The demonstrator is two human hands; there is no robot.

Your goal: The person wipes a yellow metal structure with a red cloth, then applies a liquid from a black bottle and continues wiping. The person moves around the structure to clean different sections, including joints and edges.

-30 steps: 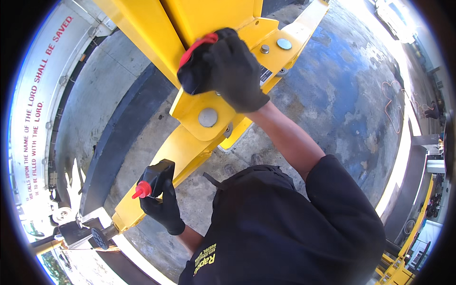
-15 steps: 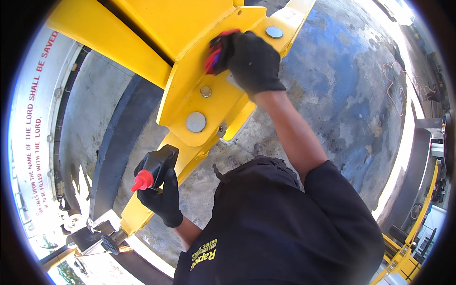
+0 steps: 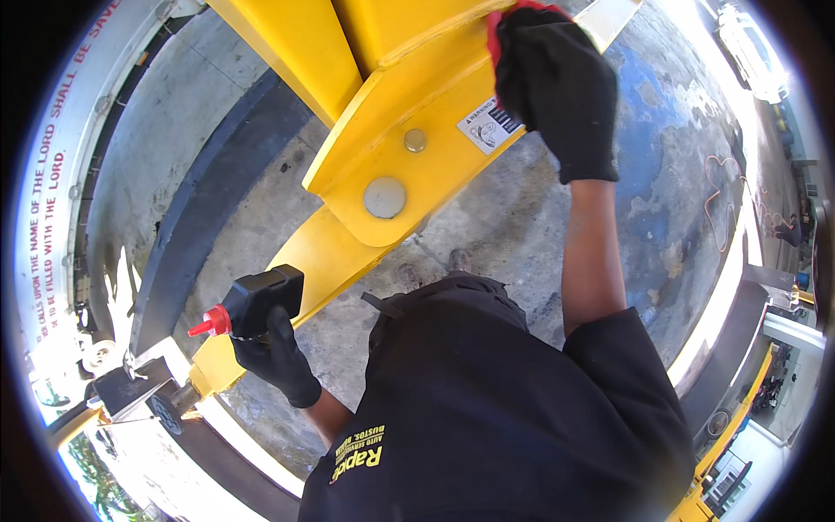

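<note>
My left hand (image 3: 277,358), in a black glove, is wrapped round a black plastic bottle (image 3: 268,294) with a red pointed nozzle cap. The bottle lies tilted on its side, its nozzle toward the left, above a yellow metal arm. My right hand (image 3: 564,100), gloved in black too, is closed over a red cloth (image 3: 494,36) on the far part of the yellow metal bracket (image 3: 444,100). Only the cloth's red edges show past the glove. A white sticker (image 3: 487,128) is on the bracket just below my right hand. Nearer are a large round pin head (image 3: 384,198) and a smaller one (image 3: 415,140).
A thick yellow beam (image 3: 296,56) rises behind the bracket. A dark curved strip (image 3: 204,204) crosses the concrete floor (image 3: 487,230) on the left. A white panel with red lettering (image 3: 65,191) stands at the far left. An orange hose (image 3: 718,200) lies on the right.
My right hand has moved away and to the right along the bracket with the cloth, uncovering the white sticker. My left hand still holds the bottle, now turned more sideways. The view has shifted.
</note>
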